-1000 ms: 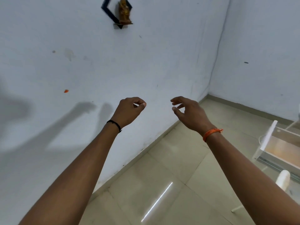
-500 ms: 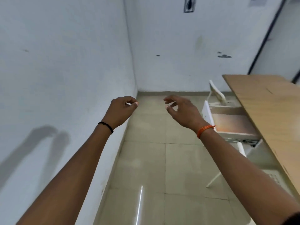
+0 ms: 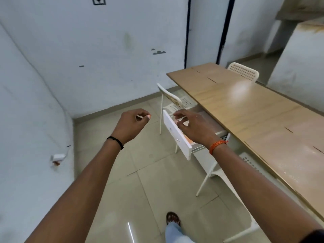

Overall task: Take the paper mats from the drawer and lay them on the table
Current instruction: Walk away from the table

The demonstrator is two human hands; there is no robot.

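A white drawer (image 3: 177, 135) stands pulled out from under the long wooden table (image 3: 259, 109) on the right. Its inside is mostly hidden behind my right hand, and no paper mats can be made out. My right hand (image 3: 194, 127) hovers over the drawer's front panel with fingers loosely spread and nothing in it. To the left, my left hand (image 3: 133, 125) is raised over the floor, its fingers curled loosely with thumb and forefinger close together, holding nothing.
One white chair (image 3: 173, 100) stands beyond the drawer and another (image 3: 226, 174) sits tucked under the table close by. A third perforated chair (image 3: 243, 71) is at the table's far side. White walls close off the left and back; tiled floor (image 3: 140, 190) lies ahead.
My view has swung right from the wall corner to the table and open drawer. Both hands kept their raised pose; the right hand now sits over the drawer front.
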